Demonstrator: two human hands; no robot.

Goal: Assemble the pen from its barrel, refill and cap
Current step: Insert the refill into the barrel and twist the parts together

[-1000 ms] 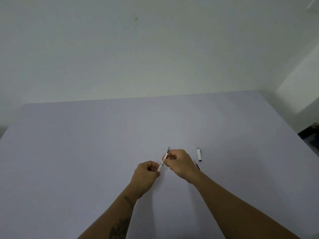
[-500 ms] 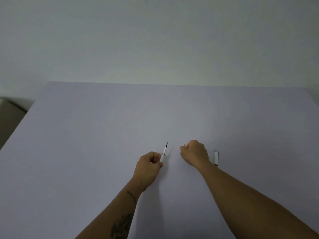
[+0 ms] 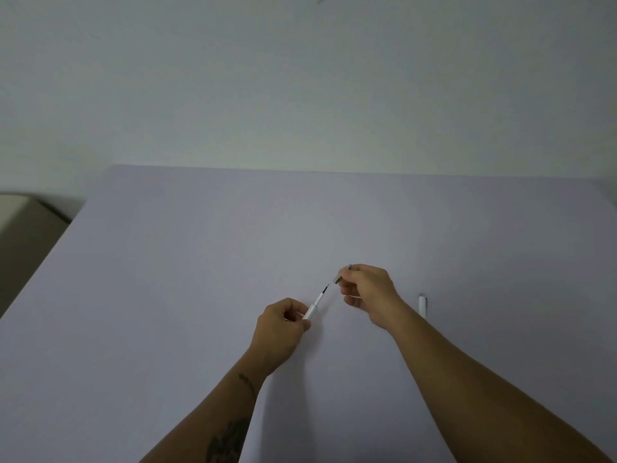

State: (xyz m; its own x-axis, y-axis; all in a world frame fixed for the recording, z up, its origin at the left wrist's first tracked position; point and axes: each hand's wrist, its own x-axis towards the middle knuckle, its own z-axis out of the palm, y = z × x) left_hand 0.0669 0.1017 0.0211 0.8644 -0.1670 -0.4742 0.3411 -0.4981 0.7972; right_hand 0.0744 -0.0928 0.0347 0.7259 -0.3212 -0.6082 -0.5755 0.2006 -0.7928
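My left hand (image 3: pixel 282 324) grips the white pen barrel (image 3: pixel 310 311), which points up and to the right. The thin refill (image 3: pixel 321 295) sticks out of the barrel's top with its dark tip bare. My right hand (image 3: pixel 367 294) pinches a small grey tip piece (image 3: pixel 338 279) just beyond the refill's point, with a short gap between them. The white cap (image 3: pixel 422 304) lies on the table to the right of my right wrist.
The pale lilac table (image 3: pixel 187 279) spreads wide around both hands. Its far edge meets a plain wall. A beige object (image 3: pixel 20 228) stands beyond the table's left edge.
My right hand has lifted a small grey piece off the table and brought it toward the refill's tip. The left hand holds the barrel lower and more tilted.
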